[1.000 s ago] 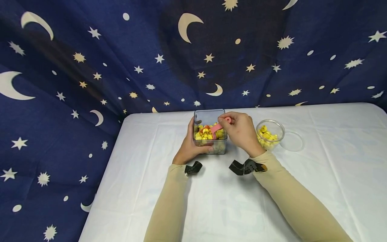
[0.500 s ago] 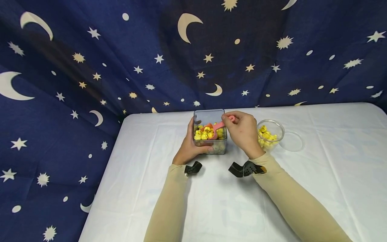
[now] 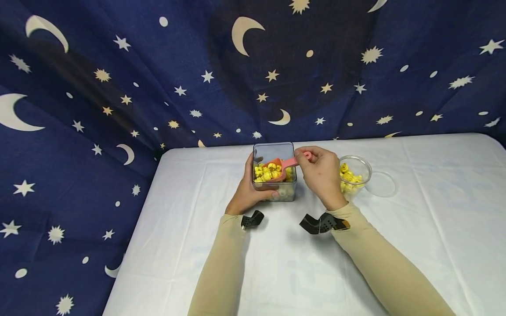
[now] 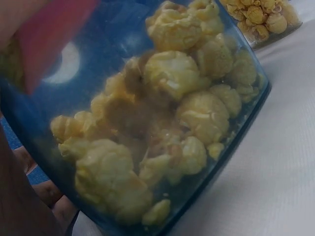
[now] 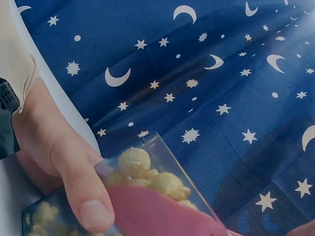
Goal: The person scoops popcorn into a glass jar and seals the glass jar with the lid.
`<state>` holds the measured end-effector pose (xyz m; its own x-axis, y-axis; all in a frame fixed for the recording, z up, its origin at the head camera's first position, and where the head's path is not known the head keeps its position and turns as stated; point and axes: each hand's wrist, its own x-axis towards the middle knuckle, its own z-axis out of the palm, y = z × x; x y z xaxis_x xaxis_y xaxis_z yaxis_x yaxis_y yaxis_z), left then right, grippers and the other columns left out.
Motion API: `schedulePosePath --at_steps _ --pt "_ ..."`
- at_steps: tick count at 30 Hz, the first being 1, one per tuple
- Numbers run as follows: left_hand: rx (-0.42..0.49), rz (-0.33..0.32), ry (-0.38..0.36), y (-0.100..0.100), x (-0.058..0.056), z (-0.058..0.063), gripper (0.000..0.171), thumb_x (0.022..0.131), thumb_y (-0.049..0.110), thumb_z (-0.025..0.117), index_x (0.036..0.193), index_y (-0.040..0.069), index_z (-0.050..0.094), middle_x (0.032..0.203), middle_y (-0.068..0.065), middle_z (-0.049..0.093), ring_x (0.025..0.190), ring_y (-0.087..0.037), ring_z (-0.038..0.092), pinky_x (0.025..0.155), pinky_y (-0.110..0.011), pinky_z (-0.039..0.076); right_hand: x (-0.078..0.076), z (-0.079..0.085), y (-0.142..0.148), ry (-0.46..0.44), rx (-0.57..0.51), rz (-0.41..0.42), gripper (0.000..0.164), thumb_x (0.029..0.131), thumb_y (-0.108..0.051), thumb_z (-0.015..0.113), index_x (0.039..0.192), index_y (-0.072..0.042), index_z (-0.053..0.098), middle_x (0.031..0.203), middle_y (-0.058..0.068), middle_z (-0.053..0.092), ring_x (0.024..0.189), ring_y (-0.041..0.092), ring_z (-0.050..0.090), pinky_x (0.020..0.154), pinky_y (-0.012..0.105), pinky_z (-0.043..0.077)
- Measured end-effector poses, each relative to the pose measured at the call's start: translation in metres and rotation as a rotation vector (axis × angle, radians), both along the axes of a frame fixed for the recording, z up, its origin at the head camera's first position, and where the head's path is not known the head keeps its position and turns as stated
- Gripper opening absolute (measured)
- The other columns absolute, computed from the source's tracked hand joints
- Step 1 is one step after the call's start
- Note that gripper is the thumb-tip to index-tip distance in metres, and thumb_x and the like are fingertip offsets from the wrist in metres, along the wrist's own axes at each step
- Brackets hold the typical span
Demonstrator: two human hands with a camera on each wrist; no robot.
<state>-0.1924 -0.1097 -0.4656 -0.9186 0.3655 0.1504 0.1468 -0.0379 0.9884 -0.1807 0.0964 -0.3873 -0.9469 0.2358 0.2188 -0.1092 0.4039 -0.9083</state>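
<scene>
A clear square container (image 3: pixel 274 193) stands near the back of the table, holding yellow popcorn (image 4: pixel 172 78). My left hand (image 3: pixel 250 188) grips it around its left side, thumb across the front wall. My right hand (image 3: pixel 319 175) pinches the handle of a pink scoop (image 3: pixel 290 163) between thumb and fingers. The scoop's bowl sits inside the square container, heaped with popcorn. In the right wrist view the pink scoop (image 5: pixel 157 211) shows close up, with popcorn behind it and my left hand (image 5: pixel 69 157) on the container.
A round clear tub (image 3: pixel 365 177) with more popcorn stands right of my right hand. Its flat clear round lid (image 3: pixel 389 193) lies beside it on the white tablecloth (image 3: pixel 300 272). A dark blue curtain (image 3: pixel 197 52) with moons and stars hangs behind the table and along its left.
My right hand has shifted a little to the right and tipped the scoop from steep to flatter. Its bowl now carries popcorn. The left hand and square container have stayed put.
</scene>
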Motion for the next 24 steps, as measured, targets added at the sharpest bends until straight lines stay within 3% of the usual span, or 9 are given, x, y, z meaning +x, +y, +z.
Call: schedulePosePath --at_steps 5,7,14,24 --pt "-0.044 0.017 0.019 -0.0006 -0.0001 0.0017 0.126 0.072 0.007 0.091 0.162 0.025 0.006 0.161 -0.019 0.022 0.136 -0.022 0.044 0.115 -0.042 0.033 0.0003 -0.0011 -0.0037 0.018 0.002 0.021 0.022 0.095 -0.020 0.070 0.099 0.000 0.077 0.057 -0.002 0.052 0.048 0.006 0.041 0.044 0.023 0.026" --pt "-0.033 0.012 0.013 -0.0005 -0.0001 0.0012 0.126 0.072 0.005 0.091 0.162 0.024 0.005 0.161 -0.019 0.022 0.134 -0.023 0.047 0.114 -0.042 0.036 0.0003 -0.0013 -0.0035 0.013 -0.012 0.018 0.021 0.094 -0.020 0.071 0.099 0.000 0.077 0.056 -0.001 0.052 0.047 0.006 0.041 0.043 0.022 0.026" --pt "-0.048 0.014 0.000 -0.0019 0.0005 -0.0002 0.126 0.072 0.008 0.092 0.161 0.033 0.006 0.162 -0.016 0.022 0.137 -0.021 0.042 0.115 -0.044 0.032 0.0018 -0.0015 -0.0002 -0.034 -0.099 -0.030 0.019 0.094 -0.017 0.068 0.100 -0.001 0.077 0.059 0.000 0.057 0.041 0.004 0.043 0.038 0.020 0.031" --pt "-0.047 0.015 -0.002 -0.0015 0.0002 -0.0006 0.128 0.071 0.008 0.092 0.161 0.034 0.006 0.162 -0.015 0.026 0.142 -0.019 0.036 0.119 -0.044 0.024 0.0057 -0.0036 0.0027 -0.048 -0.173 -0.067 0.022 0.097 -0.018 0.068 0.105 0.001 0.075 0.059 -0.004 0.056 0.040 0.003 0.044 0.037 0.019 0.034"
